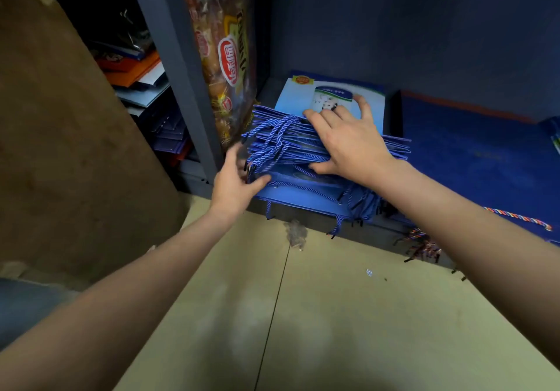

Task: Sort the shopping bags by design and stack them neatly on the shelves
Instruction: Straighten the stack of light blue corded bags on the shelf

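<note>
On the dark shelf (303, 217), right hand (348, 145) presses the bag stack (281, 148) flat-fingered; left hand (236, 181) loosely touches its edge.

Both forearms bare, left grip (235, 178), right grip (348, 145) ungloved (no rings).

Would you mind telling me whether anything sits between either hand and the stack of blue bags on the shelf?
Nothing visible does. The right hand already lies flat on top of the stack of blue bags, and the left hand touches its left edge beside the tangled rope handles.
</note>
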